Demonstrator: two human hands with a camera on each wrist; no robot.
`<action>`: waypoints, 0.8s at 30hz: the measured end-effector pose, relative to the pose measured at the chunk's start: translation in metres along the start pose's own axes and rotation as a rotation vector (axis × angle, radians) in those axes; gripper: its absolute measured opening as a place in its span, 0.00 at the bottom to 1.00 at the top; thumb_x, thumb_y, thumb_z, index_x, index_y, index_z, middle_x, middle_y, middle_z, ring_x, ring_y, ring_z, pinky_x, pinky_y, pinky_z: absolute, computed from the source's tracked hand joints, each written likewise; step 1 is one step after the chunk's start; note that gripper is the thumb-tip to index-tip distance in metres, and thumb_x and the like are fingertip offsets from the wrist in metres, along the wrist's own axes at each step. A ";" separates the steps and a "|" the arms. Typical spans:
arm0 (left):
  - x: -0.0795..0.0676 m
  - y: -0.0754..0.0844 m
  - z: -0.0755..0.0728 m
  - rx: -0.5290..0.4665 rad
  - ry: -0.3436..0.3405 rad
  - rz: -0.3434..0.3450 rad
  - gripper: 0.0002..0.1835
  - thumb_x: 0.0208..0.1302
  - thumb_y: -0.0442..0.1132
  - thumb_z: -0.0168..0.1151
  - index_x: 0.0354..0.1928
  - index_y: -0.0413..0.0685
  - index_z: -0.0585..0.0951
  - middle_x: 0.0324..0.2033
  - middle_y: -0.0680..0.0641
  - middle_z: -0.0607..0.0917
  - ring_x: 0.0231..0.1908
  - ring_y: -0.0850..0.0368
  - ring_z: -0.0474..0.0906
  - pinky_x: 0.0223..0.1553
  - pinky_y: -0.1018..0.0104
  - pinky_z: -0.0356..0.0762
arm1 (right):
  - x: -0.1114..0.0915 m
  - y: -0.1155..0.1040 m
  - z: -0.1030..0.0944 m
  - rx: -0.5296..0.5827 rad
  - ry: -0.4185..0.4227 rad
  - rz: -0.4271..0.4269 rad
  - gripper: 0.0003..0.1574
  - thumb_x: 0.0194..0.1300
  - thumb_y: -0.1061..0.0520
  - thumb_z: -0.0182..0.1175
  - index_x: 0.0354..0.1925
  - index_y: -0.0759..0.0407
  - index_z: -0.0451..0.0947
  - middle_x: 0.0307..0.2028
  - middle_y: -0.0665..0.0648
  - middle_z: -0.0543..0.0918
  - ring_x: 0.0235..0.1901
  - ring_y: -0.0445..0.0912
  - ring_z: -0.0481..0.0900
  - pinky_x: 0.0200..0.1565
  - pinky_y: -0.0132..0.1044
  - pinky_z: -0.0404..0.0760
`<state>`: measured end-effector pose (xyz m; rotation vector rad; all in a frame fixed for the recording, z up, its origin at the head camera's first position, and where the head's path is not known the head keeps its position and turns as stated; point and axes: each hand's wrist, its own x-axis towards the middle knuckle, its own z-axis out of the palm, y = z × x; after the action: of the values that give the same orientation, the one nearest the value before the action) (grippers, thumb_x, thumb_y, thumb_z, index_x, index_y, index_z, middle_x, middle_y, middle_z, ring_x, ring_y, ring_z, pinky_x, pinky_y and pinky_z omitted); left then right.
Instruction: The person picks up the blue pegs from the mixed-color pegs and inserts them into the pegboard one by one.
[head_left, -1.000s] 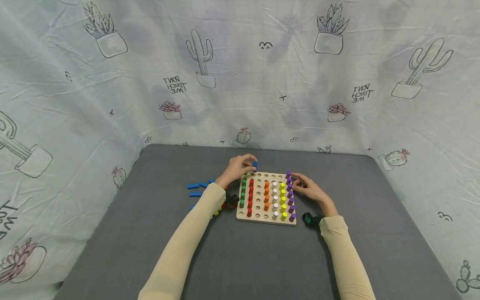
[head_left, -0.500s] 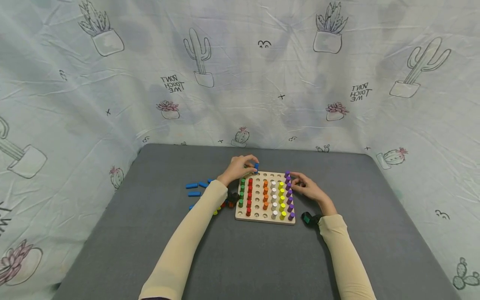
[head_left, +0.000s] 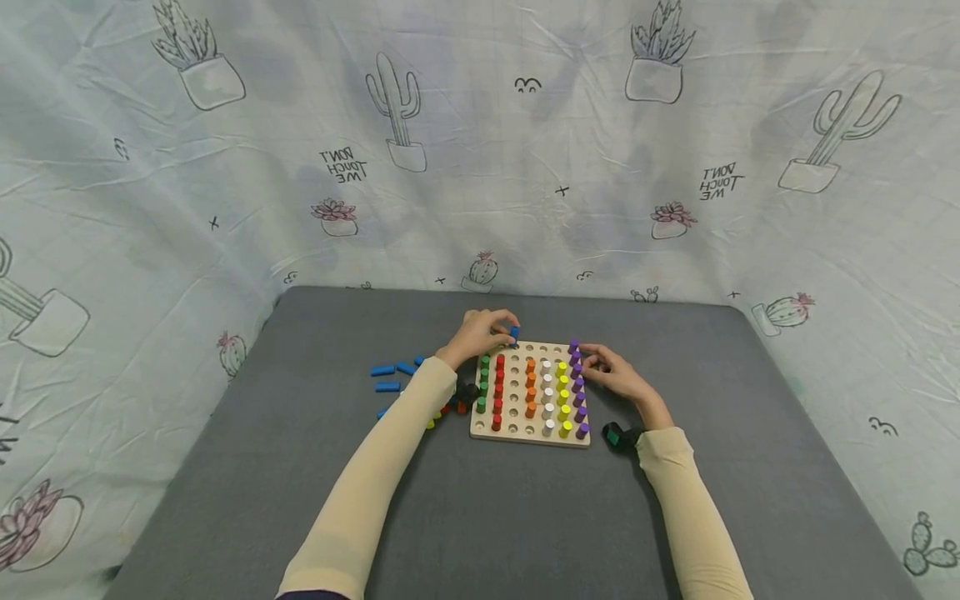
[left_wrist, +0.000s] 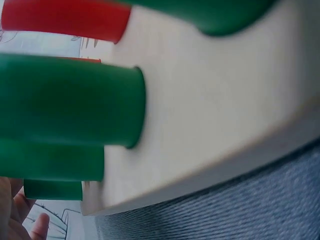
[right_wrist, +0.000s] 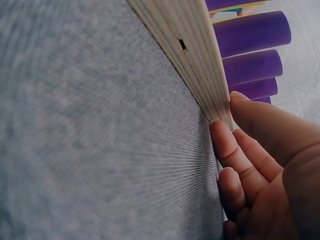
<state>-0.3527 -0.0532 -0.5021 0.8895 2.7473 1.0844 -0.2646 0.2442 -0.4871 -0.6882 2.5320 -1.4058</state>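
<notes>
In the head view, the left hand [head_left: 477, 335] pinches a blue peg [head_left: 514, 332] between thumb and fingers, holding it roughly upright at the far end of the bare row of holes in the pegboard [head_left: 523, 437]; whether its lower end sits in a hole cannot be told. That row runs between red pegs [head_left: 498, 392] and orange pegs [head_left: 530, 394]. Loose blue pegs [head_left: 387, 387] lie on the grey table [head_left: 525, 517] left of the board. In the left wrist view, green pegs [left_wrist: 75, 102] stand in the board, the hand only partly visible beyond. In the right wrist view, the right hand [right_wrist: 270, 170] grips the board's edge, thumb beside the purple pegs [right_wrist: 252, 35], fingers curled.
</notes>
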 end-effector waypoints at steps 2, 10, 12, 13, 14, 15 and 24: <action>0.001 0.000 0.000 0.014 -0.003 0.003 0.16 0.60 0.46 0.62 0.50 0.55 0.78 0.34 0.56 0.87 0.52 0.57 0.72 0.65 0.50 0.46 | 0.000 0.000 0.000 -0.002 -0.001 0.003 0.28 0.65 0.69 0.51 0.60 0.80 0.59 0.38 0.73 0.75 0.25 0.46 0.68 0.28 0.30 0.66; 0.000 0.003 -0.002 0.034 -0.030 -0.013 0.16 0.60 0.46 0.62 0.50 0.56 0.78 0.35 0.55 0.87 0.52 0.57 0.73 0.66 0.52 0.44 | 0.001 0.000 0.001 0.018 -0.018 0.054 0.28 0.66 0.67 0.51 0.62 0.78 0.58 0.41 0.73 0.76 0.25 0.42 0.67 0.28 0.30 0.67; 0.001 0.003 -0.002 0.045 -0.038 -0.012 0.16 0.60 0.47 0.61 0.50 0.58 0.78 0.35 0.56 0.87 0.52 0.57 0.73 0.67 0.53 0.43 | 0.001 0.000 0.001 0.017 -0.017 0.059 0.28 0.66 0.67 0.51 0.62 0.78 0.58 0.41 0.73 0.76 0.25 0.41 0.66 0.28 0.30 0.66; 0.001 0.003 -0.002 0.050 -0.041 -0.009 0.15 0.60 0.47 0.61 0.50 0.58 0.78 0.35 0.56 0.87 0.52 0.58 0.72 0.67 0.54 0.42 | 0.001 0.000 0.001 0.017 -0.016 0.061 0.28 0.66 0.67 0.51 0.62 0.78 0.58 0.41 0.73 0.76 0.25 0.41 0.66 0.28 0.30 0.66; 0.002 0.002 -0.001 0.053 -0.042 -0.007 0.15 0.60 0.47 0.61 0.50 0.59 0.78 0.35 0.56 0.87 0.52 0.58 0.72 0.67 0.55 0.42 | 0.001 0.000 0.001 0.016 -0.015 0.061 0.28 0.66 0.67 0.51 0.61 0.78 0.58 0.41 0.73 0.76 0.25 0.41 0.66 0.28 0.29 0.66; 0.002 0.002 -0.001 0.054 -0.042 -0.005 0.15 0.60 0.47 0.61 0.50 0.59 0.78 0.35 0.56 0.87 0.52 0.58 0.72 0.67 0.55 0.42 | 0.001 0.000 0.001 0.016 -0.014 0.061 0.28 0.66 0.67 0.51 0.61 0.78 0.58 0.41 0.73 0.76 0.25 0.42 0.66 0.28 0.30 0.66; 0.002 0.002 0.000 0.037 -0.041 -0.015 0.15 0.59 0.46 0.62 0.49 0.59 0.78 0.36 0.56 0.87 0.52 0.58 0.73 0.66 0.55 0.45 | 0.001 -0.001 0.001 0.013 -0.013 0.068 0.28 0.66 0.67 0.52 0.61 0.78 0.59 0.41 0.73 0.75 0.25 0.44 0.66 0.28 0.30 0.66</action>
<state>-0.3534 -0.0510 -0.5000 0.8838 2.7449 1.0044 -0.2647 0.2426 -0.4869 -0.6017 2.5091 -1.3899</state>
